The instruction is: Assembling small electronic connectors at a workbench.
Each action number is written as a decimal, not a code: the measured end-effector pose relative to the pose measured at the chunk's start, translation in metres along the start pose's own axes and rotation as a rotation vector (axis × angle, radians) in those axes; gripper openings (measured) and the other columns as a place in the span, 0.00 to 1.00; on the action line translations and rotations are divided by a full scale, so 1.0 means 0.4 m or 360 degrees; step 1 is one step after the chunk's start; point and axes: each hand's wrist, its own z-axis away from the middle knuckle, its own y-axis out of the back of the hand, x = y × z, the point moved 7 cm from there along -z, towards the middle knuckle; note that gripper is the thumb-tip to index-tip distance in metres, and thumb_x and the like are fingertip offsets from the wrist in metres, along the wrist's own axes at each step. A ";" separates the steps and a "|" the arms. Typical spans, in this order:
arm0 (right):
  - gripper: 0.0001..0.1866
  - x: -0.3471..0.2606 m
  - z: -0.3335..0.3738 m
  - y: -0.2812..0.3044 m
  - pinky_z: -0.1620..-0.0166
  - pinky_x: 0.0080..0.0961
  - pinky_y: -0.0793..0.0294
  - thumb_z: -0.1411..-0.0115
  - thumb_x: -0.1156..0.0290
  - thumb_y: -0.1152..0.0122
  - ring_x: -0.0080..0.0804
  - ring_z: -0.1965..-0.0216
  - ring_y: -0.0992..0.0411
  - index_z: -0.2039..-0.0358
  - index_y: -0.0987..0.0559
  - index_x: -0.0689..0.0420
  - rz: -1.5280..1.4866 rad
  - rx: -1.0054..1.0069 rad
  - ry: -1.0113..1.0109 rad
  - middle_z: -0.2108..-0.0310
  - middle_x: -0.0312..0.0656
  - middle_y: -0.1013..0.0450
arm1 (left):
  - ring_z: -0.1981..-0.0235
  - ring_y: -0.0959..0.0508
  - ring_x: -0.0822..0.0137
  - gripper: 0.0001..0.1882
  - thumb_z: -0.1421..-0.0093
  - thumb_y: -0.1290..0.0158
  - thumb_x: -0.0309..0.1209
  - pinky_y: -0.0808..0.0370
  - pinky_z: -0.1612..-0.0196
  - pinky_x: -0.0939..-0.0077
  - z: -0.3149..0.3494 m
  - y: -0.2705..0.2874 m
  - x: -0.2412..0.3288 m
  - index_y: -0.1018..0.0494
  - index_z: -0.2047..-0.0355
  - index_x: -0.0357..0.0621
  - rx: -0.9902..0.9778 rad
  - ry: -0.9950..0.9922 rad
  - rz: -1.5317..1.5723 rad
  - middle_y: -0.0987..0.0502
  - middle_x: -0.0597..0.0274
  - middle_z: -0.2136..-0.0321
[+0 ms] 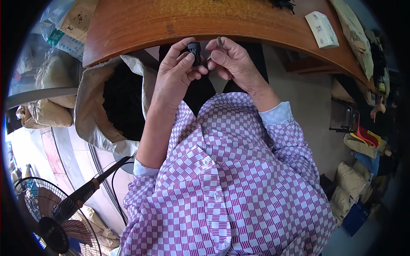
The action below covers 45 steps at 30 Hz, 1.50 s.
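Just off the front edge of the wooden table, both my hands are raised close together over my lap. My left hand is closed round a small black ribbed cylindrical part, held upright between thumb and fingers. Pinched in my right hand is a thin dark tool, its upper end poking out past the fingers. The tool's lower end is mostly hidden by my fingers, and whether it touches the black part I cannot tell.
An open white sack filled with black pieces stands left of my lap. A tissue pack and black items lie on the table. At lower left stands a fan. Sacks and another person are at right.
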 end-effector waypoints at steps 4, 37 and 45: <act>0.12 0.016 0.005 0.018 0.84 0.06 0.48 0.40 0.58 0.41 0.08 0.85 0.41 0.64 0.25 0.53 -0.0095 -0.0087 -0.0074 0.80 0.26 0.32 | 0.75 0.21 0.72 0.18 0.37 0.52 0.25 0.25 0.73 0.87 0.003 -0.047 -0.022 0.34 0.46 0.41 -0.0165 0.0063 -0.0073 0.25 0.63 0.67; 0.07 -0.025 -0.032 -0.147 0.75 0.17 0.34 0.34 0.73 0.52 0.18 0.80 0.35 0.58 0.28 0.60 0.1031 0.0007 0.0376 0.81 0.35 0.33 | 0.76 0.21 0.64 0.15 0.42 0.54 0.15 0.24 0.72 0.74 0.042 0.027 0.087 0.38 0.56 0.40 0.0338 -0.0660 -0.1553 0.24 0.52 0.78; 0.08 0.003 -0.111 -0.188 0.73 0.16 0.34 0.33 0.69 0.54 0.17 0.77 0.36 0.57 0.28 0.57 0.0841 -0.0450 0.0114 0.79 0.32 0.34 | 0.78 0.23 0.68 0.15 0.42 0.50 0.18 0.27 0.75 0.75 0.071 0.084 0.153 0.37 0.56 0.43 0.0499 -0.0786 -0.1605 0.26 0.55 0.77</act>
